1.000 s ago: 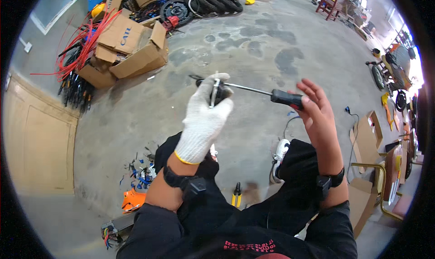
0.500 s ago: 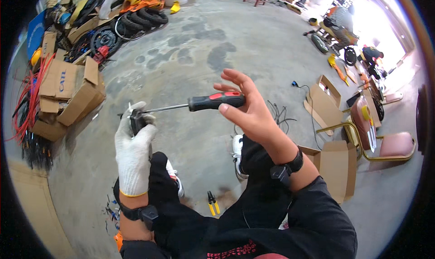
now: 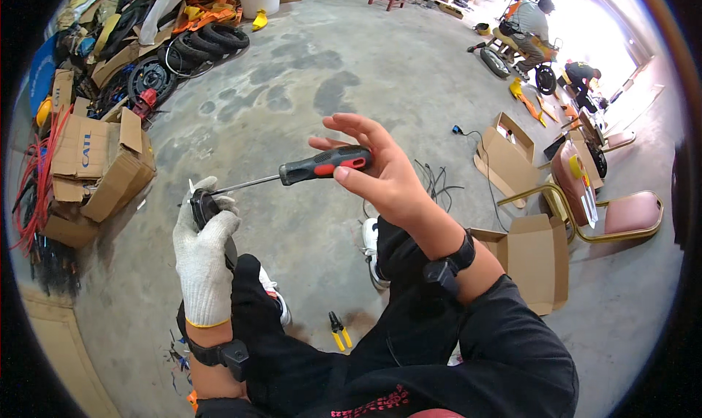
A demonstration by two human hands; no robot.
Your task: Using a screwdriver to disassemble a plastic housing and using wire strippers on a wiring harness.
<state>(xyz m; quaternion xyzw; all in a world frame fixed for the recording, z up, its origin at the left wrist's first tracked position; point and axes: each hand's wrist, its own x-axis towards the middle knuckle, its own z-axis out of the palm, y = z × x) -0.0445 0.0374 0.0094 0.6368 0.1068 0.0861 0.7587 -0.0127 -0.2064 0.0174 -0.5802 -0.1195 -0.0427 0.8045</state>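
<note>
My left hand (image 3: 202, 266), in a white knit glove, is closed around a small black part (image 3: 205, 207) whose shape is mostly covered by the fingers. A screwdriver (image 3: 311, 169) with a black and red handle lies nearly level, its metal shaft running to the black part; the tip is hidden there. My bare right hand (image 3: 395, 187) is at the handle's butt end, the thumb against its near side and the other fingers loosely stretched above and beyond it. A thin white piece sticks up by the gloved fingers.
Yellow-handled pliers (image 3: 340, 332) lie on the floor between my legs. Cardboard boxes (image 3: 102, 151), red cables and tyres (image 3: 197, 49) crowd the left. Right of me are open cartons (image 3: 537, 261), a black cable (image 3: 439, 184) and a pink chair (image 3: 632, 217). Two people work farther back at right.
The screwdriver handle has turned about its length: its red patches now face lower and nearer. The whole view has shifted slightly, so the surroundings appear farther left. Both hands keep their places on their things.
</note>
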